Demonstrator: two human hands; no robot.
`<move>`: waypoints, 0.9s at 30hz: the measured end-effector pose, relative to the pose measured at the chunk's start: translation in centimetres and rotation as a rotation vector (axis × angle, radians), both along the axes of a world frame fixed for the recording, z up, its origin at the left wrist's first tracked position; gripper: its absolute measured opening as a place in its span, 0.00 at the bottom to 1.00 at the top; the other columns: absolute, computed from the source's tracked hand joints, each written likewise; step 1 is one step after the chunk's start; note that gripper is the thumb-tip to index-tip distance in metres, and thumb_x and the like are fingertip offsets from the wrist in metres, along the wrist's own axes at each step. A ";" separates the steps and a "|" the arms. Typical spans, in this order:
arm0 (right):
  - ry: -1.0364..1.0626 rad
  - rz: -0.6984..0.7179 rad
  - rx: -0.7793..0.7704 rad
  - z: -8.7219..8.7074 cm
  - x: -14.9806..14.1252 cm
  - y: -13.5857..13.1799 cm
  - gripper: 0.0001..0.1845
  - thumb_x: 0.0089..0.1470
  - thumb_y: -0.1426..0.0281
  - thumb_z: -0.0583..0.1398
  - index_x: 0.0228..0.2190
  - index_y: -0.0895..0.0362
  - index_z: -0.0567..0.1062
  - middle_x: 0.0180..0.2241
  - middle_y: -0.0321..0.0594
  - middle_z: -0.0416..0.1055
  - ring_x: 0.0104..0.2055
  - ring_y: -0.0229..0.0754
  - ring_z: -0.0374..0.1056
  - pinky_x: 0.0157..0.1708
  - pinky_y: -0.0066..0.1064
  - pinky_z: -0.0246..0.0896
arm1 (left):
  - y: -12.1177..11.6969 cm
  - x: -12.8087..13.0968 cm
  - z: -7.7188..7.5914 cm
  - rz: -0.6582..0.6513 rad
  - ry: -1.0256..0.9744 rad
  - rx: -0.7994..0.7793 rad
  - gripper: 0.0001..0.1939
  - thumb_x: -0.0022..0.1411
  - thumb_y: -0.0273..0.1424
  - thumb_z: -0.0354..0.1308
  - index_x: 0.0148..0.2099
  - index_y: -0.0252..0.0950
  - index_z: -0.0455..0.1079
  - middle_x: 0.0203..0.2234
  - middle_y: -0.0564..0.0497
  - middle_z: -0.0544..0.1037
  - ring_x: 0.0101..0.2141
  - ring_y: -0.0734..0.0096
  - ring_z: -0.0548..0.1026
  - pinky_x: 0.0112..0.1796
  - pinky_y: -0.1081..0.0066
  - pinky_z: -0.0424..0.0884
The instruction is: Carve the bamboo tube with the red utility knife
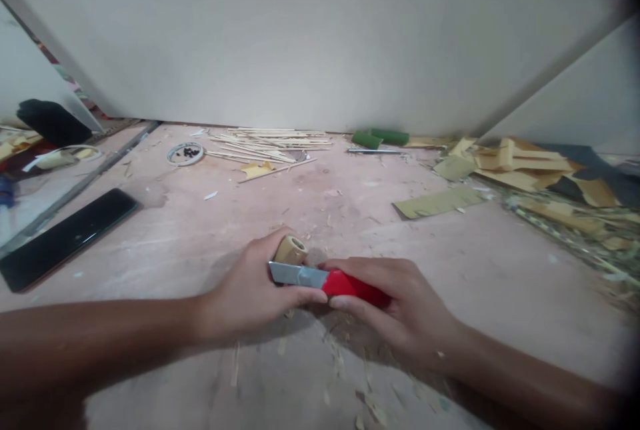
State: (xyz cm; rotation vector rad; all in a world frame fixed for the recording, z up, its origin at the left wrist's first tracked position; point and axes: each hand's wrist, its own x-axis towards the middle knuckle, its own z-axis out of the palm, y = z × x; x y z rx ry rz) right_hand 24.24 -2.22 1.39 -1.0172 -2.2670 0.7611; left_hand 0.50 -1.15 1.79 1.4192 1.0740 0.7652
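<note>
In the head view, my left hand (255,277) is wrapped round a short hollow piece of bamboo (291,251), its open end tilted up. My right hand (400,293) grips the red handle of a knife (353,285). The handle looks wrapped in something red. The flat grey knife blade (297,275) points left and lies against the near side of the bamboo piece. My left thumb stretches along under the blade, its tip close to the handle. The lower part of the bamboo is hidden by the blade and my fingers.
A phone (70,233) lies at the left. Thin sticks (270,147) and a round lid with dark bits (185,154) sit near the wall (310,43). Green tube pieces (380,138), a notched strip (440,203) and scraps (530,163) lie back right. Shavings litter the surface.
</note>
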 end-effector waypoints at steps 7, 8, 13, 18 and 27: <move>-0.026 -0.076 0.126 -0.4 -0.1 -0.8 0.14 0.66 0.62 0.63 0.50 0.53 0.80 0.41 0.42 0.84 0.37 0.46 0.80 0.37 0.33 0.71 | -0.3 0.1 0.1 0.062 0.078 0.005 0.23 0.47 0.33 0.79 0.33 0.37 0.65 0.25 0.59 0.72 0.28 0.73 0.70 0.28 0.75 0.64; -0.024 -0.089 0.141 -0.5 -0.1 -0.8 0.15 0.66 0.62 0.63 0.51 0.53 0.80 0.41 0.42 0.84 0.36 0.46 0.80 0.37 0.33 0.71 | -0.3 0.2 0.1 0.075 0.077 0.007 0.23 0.46 0.33 0.78 0.33 0.37 0.65 0.25 0.60 0.72 0.28 0.73 0.70 0.28 0.75 0.64; -0.015 -0.166 0.177 -0.4 -0.6 -0.8 0.15 0.66 0.63 0.63 0.51 0.52 0.80 0.40 0.41 0.85 0.36 0.46 0.81 0.36 0.33 0.72 | -0.1 0.6 0.2 0.152 0.018 0.001 0.20 0.48 0.32 0.77 0.32 0.37 0.66 0.24 0.59 0.74 0.27 0.73 0.72 0.27 0.76 0.66; 0.038 -0.233 0.123 -0.3 -1.0 -0.4 0.12 0.64 0.63 0.64 0.48 0.51 0.82 0.41 0.39 0.85 0.38 0.46 0.81 0.39 0.32 0.73 | 0.1 0.9 0.0 0.208 -0.070 -0.019 0.21 0.49 0.34 0.78 0.31 0.36 0.66 0.24 0.59 0.73 0.27 0.75 0.71 0.27 0.78 0.66; 0.062 -0.247 0.005 0.0 -0.3 0.1 0.12 0.63 0.62 0.64 0.46 0.53 0.81 0.43 0.40 0.84 0.40 0.45 0.79 0.40 0.32 0.71 | 0.2 0.3 0.0 0.058 -0.218 -0.008 0.15 0.59 0.32 0.72 0.38 0.37 0.67 0.28 0.57 0.72 0.30 0.76 0.70 0.32 0.76 0.66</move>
